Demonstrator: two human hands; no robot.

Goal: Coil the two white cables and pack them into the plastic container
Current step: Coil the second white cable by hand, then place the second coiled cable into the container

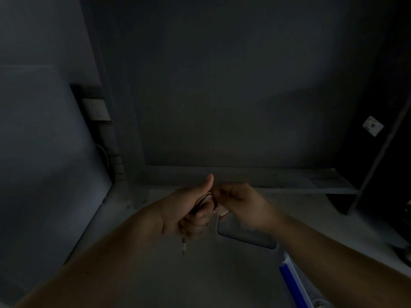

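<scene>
The scene is very dim. My left hand (189,210) grips a coiled white cable (203,200), thumb up; one plug end (184,246) dangles below the fist. My right hand (240,203) pinches the cable's other end just right of the left thumb, and a white connector (222,211) shows under its fingers. Below the right hand lies the clear plastic container (246,237) with a blue-edged rim, partly hidden by my right wrist. I can make out only this one cable.
A blue and white object (291,283) lies at the lower right beside my right forearm. A wall socket (96,109) is on the left wall. A low ledge (289,181) runs along the back wall; dark furniture stands at right.
</scene>
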